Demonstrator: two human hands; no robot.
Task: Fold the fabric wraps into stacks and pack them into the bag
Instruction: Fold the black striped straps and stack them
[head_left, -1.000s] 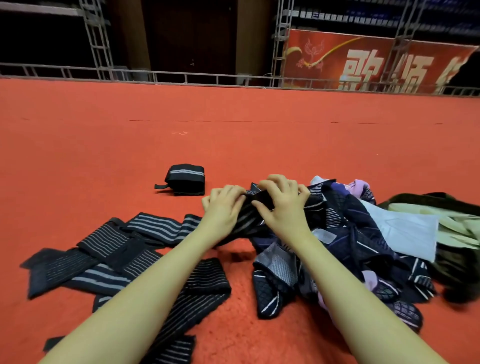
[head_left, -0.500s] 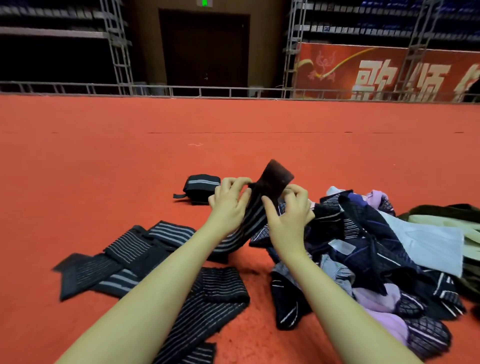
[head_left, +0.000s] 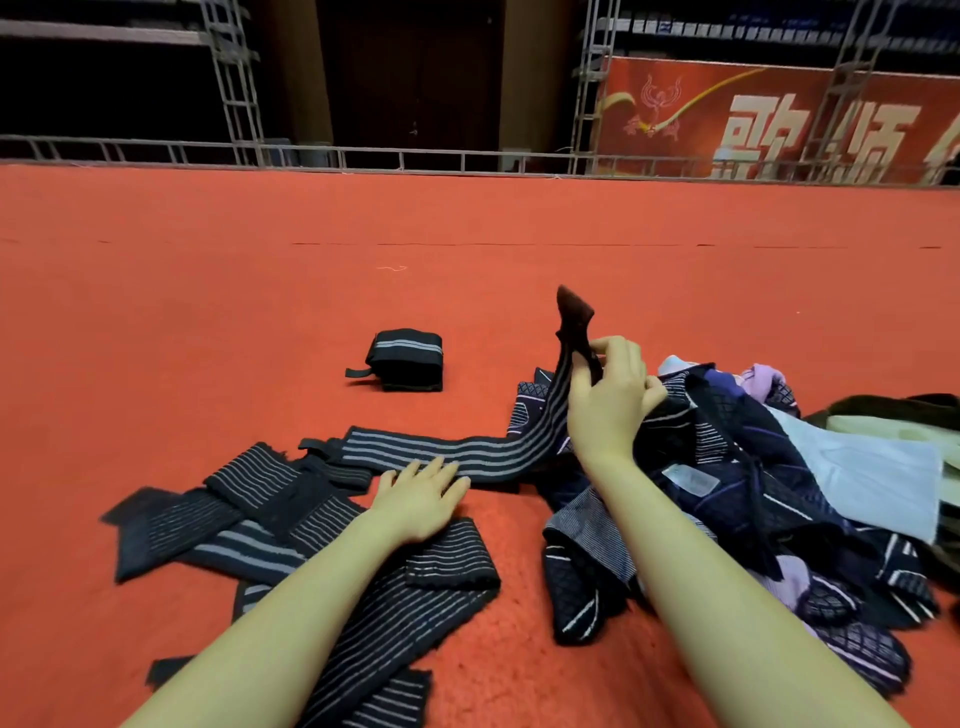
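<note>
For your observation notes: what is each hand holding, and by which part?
The right hand pinches the striped black wrap near its dark end tab, lifted upright. The left hand holds nothing; it rests flat on the same wrap's middle.

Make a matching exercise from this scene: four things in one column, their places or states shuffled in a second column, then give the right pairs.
1. left hand
2. right hand
3. folded wrap
4. clothes pile

A. lies alone on the carpet, farther away
B. heaped at the right
C. flat on the striped wrap
D. pinches the striped wrap's raised end

Pairs: 1-C, 2-D, 3-A, 4-B
</note>
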